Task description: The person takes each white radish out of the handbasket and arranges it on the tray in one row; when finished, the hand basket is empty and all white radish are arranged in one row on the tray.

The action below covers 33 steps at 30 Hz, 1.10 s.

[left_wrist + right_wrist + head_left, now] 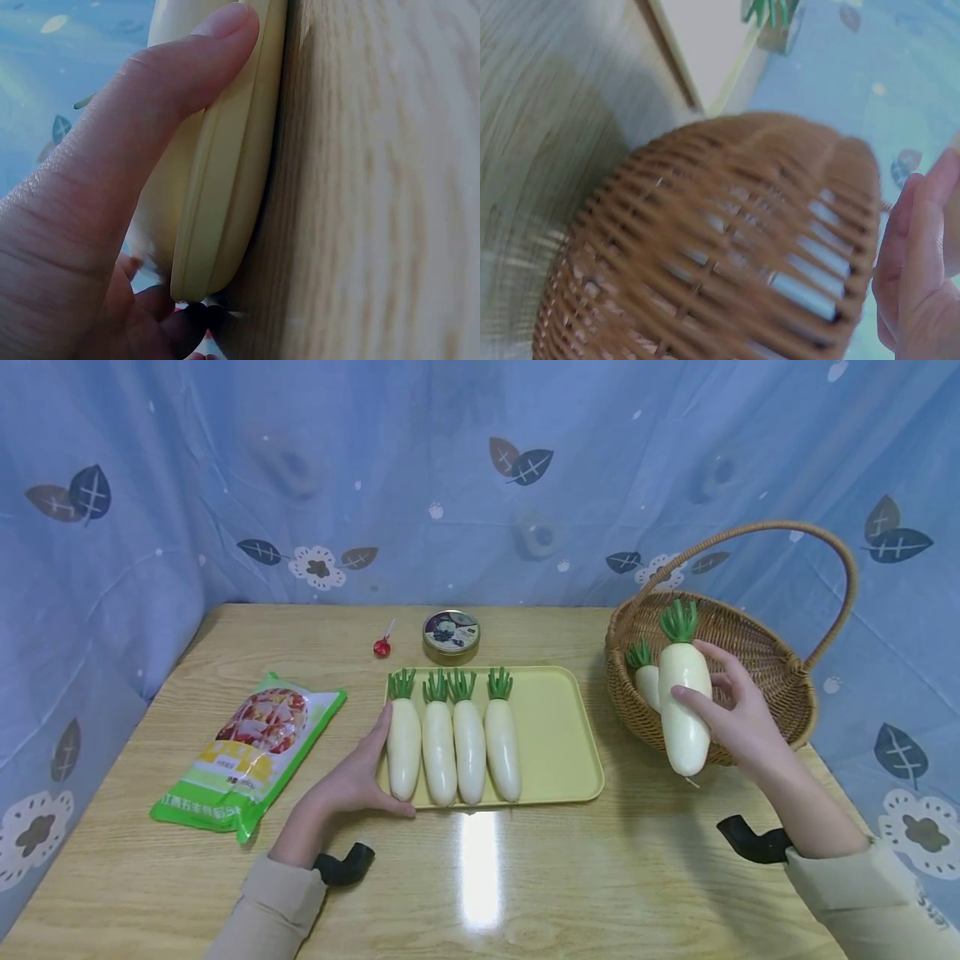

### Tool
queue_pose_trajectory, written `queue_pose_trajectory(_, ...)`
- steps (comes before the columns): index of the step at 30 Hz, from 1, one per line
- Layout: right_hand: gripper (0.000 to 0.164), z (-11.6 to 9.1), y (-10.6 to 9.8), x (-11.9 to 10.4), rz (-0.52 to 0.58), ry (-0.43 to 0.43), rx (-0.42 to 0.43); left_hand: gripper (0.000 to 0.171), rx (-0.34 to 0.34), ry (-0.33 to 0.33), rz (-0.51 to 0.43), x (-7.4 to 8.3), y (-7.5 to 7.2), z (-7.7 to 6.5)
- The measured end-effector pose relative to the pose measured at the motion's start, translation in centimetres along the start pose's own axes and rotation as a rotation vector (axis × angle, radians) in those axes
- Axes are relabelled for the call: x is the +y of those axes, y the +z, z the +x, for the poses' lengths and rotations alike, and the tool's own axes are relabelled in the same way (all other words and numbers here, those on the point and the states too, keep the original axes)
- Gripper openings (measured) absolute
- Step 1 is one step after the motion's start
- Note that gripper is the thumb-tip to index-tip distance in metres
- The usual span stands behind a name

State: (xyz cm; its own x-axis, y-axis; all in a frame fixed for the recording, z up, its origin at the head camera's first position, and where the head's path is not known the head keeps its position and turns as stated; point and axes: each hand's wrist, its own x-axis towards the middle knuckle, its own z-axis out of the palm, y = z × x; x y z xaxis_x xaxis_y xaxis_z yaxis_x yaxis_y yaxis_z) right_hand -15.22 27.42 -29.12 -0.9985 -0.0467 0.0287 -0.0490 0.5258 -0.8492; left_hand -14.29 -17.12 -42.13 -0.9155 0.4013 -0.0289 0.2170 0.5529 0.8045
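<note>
My right hand (738, 710) grips a white radish (684, 710) with green stalks, held upright in front of the wicker basket's opening. Another white radish (647, 683) lies inside the wicker basket (772, 693), partly hidden behind the held one. In the right wrist view the basket's woven side (705, 247) fills the middle, and the fingers (930, 225) show at the right edge. My left hand (352, 781) holds the yellow tray (555, 735) by its front left corner, thumb (217, 45) on the front rim. Several white radishes (470, 752) lie side by side on the tray's left part, stalks pointing away.
Left of the tray lies a green and white food packet (255, 747). Behind the tray are a round tin (451, 637) and a red lollipop (382, 646). The basket's tall handle (847, 568) arches up at the right. A blue patterned curtain (450, 485) surrounds the wooden table (562, 877).
</note>
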Motion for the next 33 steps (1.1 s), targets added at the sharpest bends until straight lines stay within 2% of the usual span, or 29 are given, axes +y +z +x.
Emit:
queue_pose_trajectory(8, 0.066, -0.6, 1.4, -0.8, -0.016, -0.058, -0.021, 0.146, 0.004, 0.010, 0.007, 0.1, 0.0, 0.0)
queue_pose_trajectory(22, 0.069, -0.7, 4.1, -2.3, 0.106, -0.082, -0.121, 0.146, 0.009, 0.012, 0.010, -0.5, 0.0, 0.1)
queue_pose_trajectory(33, 0.067, -0.3, 6.0, -2.6, 0.127, -0.118, -0.177, 0.146, 0.004, 0.014, 0.004, -0.5, 0.1, 0.1)
